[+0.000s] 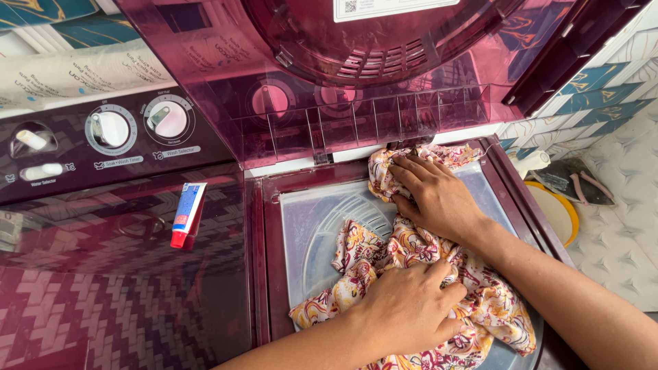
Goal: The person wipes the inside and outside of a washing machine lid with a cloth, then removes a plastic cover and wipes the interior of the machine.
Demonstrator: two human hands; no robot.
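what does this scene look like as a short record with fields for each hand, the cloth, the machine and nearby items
left hand: left hand pressing down on the floral cloth
right hand: right hand gripping the cloth's upper end
cloth: spread over the white inner cover
machine: maroon twin-tub washer, transparent lid raised
nearby: small tube lying on the closed left lid; two round dials behind it

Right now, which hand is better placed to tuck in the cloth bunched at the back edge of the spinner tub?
The right hand: it already rests on the floral cloth by the back edge. The left hand grips it nearer the front.
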